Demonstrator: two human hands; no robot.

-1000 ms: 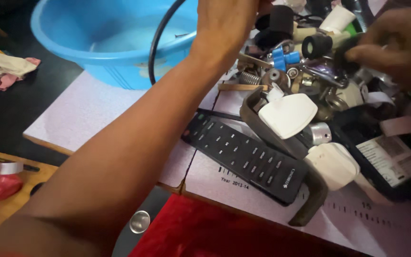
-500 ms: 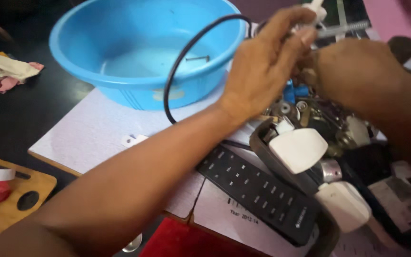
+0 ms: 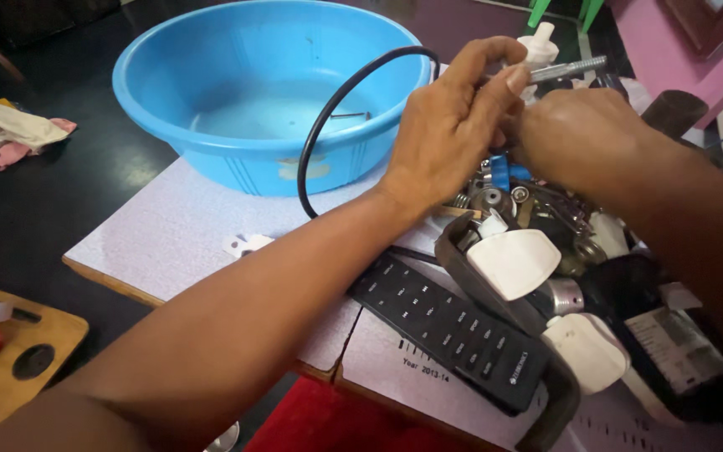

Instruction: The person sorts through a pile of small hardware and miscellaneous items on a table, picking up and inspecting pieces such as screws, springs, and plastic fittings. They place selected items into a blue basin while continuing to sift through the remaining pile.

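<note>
My left hand [image 3: 449, 125] is raised above a heap of small hardware parts [image 3: 537, 197]. It holds a black rubber ring [image 3: 328, 117] that loops down in front of the blue basin [image 3: 269, 92], and its thumb and fingers pinch a threaded metal bolt [image 3: 566, 69]. My right hand [image 3: 579, 134] is closed against the left hand at the near end of the bolt. A white plastic knob [image 3: 539, 46] shows just behind the fingers. What the right hand's fingers grip is hidden.
A black remote control [image 3: 453, 331] lies on the pale board [image 3: 177, 234]. White plug adapters [image 3: 514, 261] and a dark metal bracket [image 3: 546, 393] lie beside it. A small metal piece lies inside the basin. A cloth [image 3: 6, 125] and a wooden board [image 3: 10, 368] are at the left.
My right hand left the heap and came up against my left hand. The left hand, still holding the black ring, now pinches the bolt. The view shifted up and left.
</note>
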